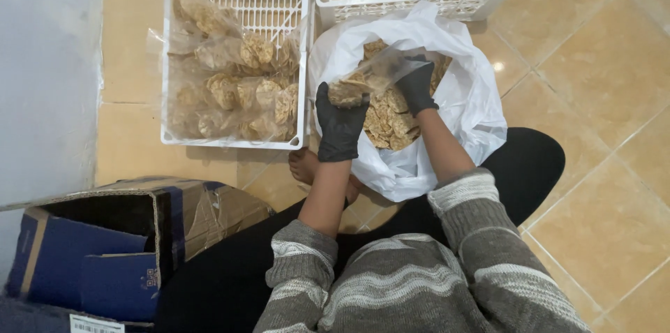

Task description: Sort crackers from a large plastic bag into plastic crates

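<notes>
While seated on the tiled floor (pixel 593 186), person works over big white bag (pixel 474 102) of round crackers (pixel 387 123), beside white crate (pixel 304 61) of packed bags. Small clear bag (pixel 380 68) lies tilted, long axis lower-left to upper-right, mouth upper-right. Left hand (pixel 338 123) closed on its filled end, right hand (pixel 417 85) pinching the mouth. Risk: thin plastic slips, crackers spill or break.

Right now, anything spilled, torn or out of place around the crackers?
Nothing spilled. Round crackers sit inside the white plastic bag and bagged in the white plastic crate. Only oddity: the brown-and-blue cardboard box lies tipped on its side, flaps open.
</notes>
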